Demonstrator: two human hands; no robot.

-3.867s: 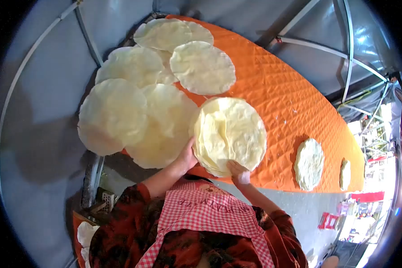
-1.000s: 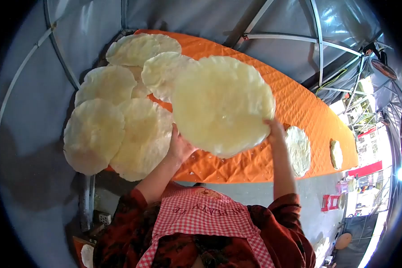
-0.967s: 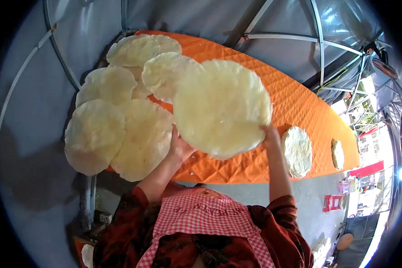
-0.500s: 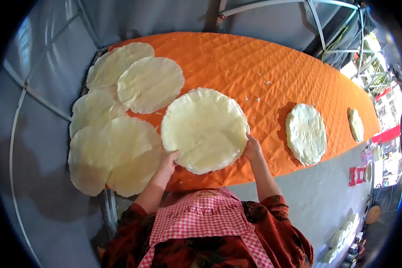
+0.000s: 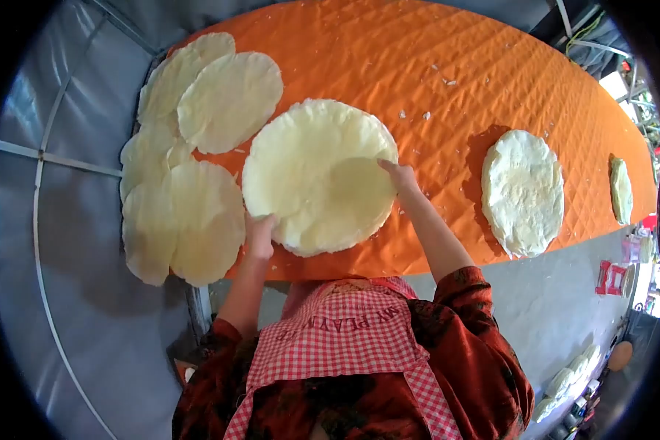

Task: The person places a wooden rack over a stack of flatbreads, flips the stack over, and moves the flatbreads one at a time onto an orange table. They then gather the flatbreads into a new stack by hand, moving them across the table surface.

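A thick, pale round of thin flatbreads (image 5: 319, 176), apparently a stack with ruffled edges, lies on the orange cloth in front of me. My left hand (image 5: 260, 233) grips its lower left rim, thumb on top and the other fingers mostly hidden. On the right side, my right hand (image 5: 398, 174) is closed on the rim with its thumb over the upper face. A shadow falls across the stack beside that thumb. Left of the stack, several single thin flatbreads (image 5: 231, 103) lie spread and overlapping.
The orange quilted cloth (image 5: 433, 44) covers a long table. To the right lie another pale stack of flatbreads (image 5: 523, 192) and a smaller-looking one (image 5: 621, 192) farther off. Small white scraps dot the cloth. A grey tarp wall (image 5: 73, 242) borders the left side.
My right hand has moved up along the rim, its thumb now farther over the stack. My left hand still holds the lower left edge. The camera view has shifted.
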